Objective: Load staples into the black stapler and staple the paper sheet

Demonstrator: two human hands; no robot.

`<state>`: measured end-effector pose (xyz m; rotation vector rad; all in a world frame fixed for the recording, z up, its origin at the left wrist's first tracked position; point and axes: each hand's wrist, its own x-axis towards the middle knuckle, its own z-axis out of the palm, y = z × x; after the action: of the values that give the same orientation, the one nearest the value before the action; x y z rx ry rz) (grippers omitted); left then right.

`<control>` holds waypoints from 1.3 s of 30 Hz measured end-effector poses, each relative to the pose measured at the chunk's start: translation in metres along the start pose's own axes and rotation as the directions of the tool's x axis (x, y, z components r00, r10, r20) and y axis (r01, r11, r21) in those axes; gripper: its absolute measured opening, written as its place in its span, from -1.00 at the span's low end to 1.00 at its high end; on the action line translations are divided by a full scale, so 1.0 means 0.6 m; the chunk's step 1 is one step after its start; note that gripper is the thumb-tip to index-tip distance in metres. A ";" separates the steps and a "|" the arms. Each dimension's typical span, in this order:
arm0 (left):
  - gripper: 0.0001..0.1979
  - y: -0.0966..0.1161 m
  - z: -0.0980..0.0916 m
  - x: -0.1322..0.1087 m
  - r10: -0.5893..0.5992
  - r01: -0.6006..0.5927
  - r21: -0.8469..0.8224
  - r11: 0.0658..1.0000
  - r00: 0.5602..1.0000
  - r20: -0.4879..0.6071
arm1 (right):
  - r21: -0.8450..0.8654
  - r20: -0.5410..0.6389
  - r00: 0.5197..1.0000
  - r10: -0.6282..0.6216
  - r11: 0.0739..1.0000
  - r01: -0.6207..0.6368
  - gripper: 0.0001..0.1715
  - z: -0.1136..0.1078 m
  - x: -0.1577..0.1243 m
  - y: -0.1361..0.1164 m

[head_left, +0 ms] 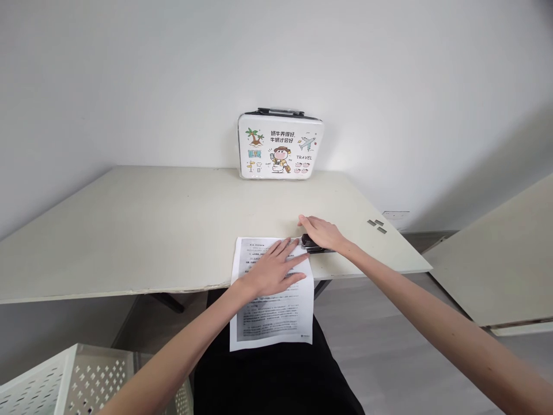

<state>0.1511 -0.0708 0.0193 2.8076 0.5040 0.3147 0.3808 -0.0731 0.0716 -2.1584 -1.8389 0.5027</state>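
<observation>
A printed sheet of paper (272, 317) lies partly on the table, its lower half hanging past the front edge above my lap. My left hand (272, 269) rests flat on the sheet with its fingers spread. At the sheet's upper right corner is a black stapler (311, 245), its front end meeting the paper's edge. My right hand (323, 231) is wrapped over the stapler from above, hiding most of its top. Whether the sheet is one page or a stack, I cannot tell.
A white case (280, 141) with cartoon prints and a black handle stands against the wall at the back of the pale table (129, 230). Small rectangular slots are cut near the table's right end. A white perforated basket (97, 374) sits at the lower left.
</observation>
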 end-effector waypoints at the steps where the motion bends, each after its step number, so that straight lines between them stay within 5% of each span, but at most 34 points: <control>1: -0.37 0.001 -0.001 0.000 -0.004 0.004 -0.001 1.000 1.000 0.005 | 0.000 -0.001 1.000 0.000 1.000 0.000 -0.10 0.000 0.000 0.001; 39: -0.38 -0.001 0.005 0.001 -0.016 0.016 -0.018 1.000 1.000 -0.016 | -0.314 0.079 0.995 -0.053 0.947 0.076 -0.32 0.014 0.011 -0.010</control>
<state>0.1519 -0.0707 0.0164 2.7846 0.5240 0.3366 0.3730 -0.0660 0.0658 -2.2934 -2.1478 0.2869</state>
